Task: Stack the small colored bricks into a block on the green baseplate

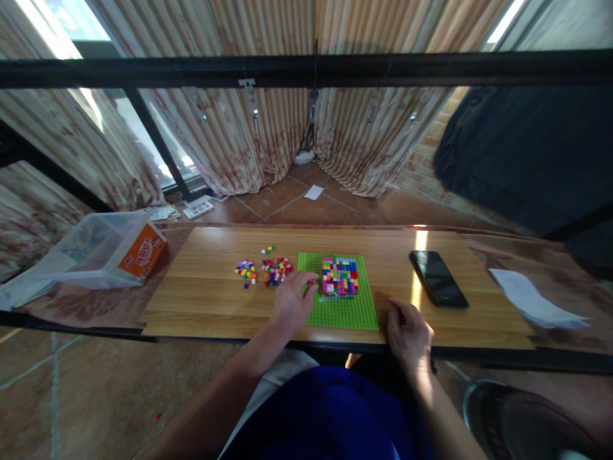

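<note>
A green baseplate [342,310] lies on the wooden board, with a block of many-coloured small bricks [340,276] built on its far part. My left hand [293,300] rests at the plate's left edge, fingers pinched together next to the built block; what they hold, if anything, is hidden. Loose coloured bricks [276,269] lie in small heaps just beyond that hand, with another heap [246,270] further left. My right hand [408,332] sits curled on the board's front edge, right of the plate, with nothing visible in it.
A black phone [438,278] lies right of the plate. White paper [531,298] lies at far right. A clear plastic bag with an orange box [143,250] sits at the left. A black rail [306,69] crosses overhead. Curtains hang behind.
</note>
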Demonstrator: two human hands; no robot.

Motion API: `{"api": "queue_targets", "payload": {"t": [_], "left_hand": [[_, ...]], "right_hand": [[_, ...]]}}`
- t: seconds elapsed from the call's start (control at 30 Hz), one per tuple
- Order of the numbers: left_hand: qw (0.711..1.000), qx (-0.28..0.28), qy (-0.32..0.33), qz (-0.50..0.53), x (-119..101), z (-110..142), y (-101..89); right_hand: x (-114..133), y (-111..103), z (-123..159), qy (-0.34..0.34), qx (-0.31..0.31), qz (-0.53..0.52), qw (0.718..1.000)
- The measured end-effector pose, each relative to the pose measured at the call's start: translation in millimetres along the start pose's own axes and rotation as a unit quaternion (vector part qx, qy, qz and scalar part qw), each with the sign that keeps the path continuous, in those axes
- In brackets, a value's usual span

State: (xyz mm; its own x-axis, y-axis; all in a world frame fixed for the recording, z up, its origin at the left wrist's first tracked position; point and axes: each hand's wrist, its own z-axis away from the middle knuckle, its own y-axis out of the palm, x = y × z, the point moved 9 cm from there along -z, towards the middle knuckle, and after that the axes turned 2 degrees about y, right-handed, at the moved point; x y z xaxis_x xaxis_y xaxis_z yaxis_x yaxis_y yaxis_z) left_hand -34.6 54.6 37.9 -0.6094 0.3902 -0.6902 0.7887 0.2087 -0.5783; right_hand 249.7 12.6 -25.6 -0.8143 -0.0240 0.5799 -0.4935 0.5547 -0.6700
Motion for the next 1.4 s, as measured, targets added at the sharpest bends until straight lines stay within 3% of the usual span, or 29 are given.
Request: {"api": "queue_targets", "payload": {"t": [0.17, 0.4, 1.07, 1.4], "left_hand": [[0.998, 0.021, 0.050, 0.014, -25, -14, 23.0], [0.996, 0.030, 0.079, -0.027, -23, -25, 41.0], [0.998, 0.014, 0.053, -0.031, -19, -27, 39.6], [0.995, 0.007, 0.084, -0.058, -24, -22, 40.6]], "right_hand": [[0, 1, 0, 0.001, 0.004, 0.002, 1.000], [3, 0, -1, -0.005, 0.006, -0.004, 1.000], [2, 0, -1, 0.004, 0.008, -0.005, 1.000], [3, -1, -1, 0.007, 0.007, -0.005, 1.000]]}}
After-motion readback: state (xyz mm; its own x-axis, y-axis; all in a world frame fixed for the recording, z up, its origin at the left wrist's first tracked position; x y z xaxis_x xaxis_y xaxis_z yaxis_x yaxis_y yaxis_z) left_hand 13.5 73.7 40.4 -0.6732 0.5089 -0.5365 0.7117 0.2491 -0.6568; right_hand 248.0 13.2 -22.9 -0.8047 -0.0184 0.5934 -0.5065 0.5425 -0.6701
